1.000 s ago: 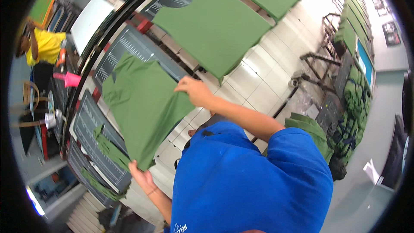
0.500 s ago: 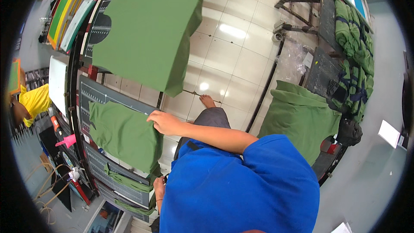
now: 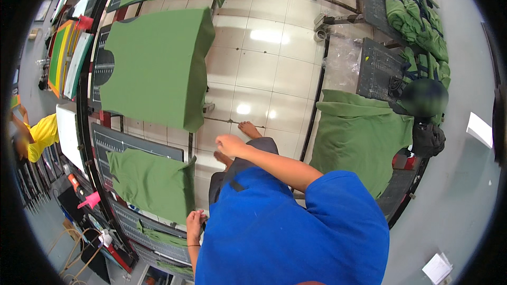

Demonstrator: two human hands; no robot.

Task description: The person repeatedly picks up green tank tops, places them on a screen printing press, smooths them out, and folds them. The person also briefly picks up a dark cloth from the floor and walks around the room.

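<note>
Green shirt spread on a print board, both hands off it.

The shirt (image 3: 150, 182) lay flat over the dark board (image 3: 134, 145), its right edge hanging over the side, probably so the cloth sat smooth and square on the board. The left hand (image 3: 195, 220) rested just below that hanging edge, fingers loosely curled and gripping nothing I could see. The right hand (image 3: 231, 144) hung open in the air to the right of the board, apart from the cloth. A second green shirt (image 3: 158, 66) covered the next board up, and a heap of green cloth (image 3: 359, 137) lay on a stand to the right.
</note>
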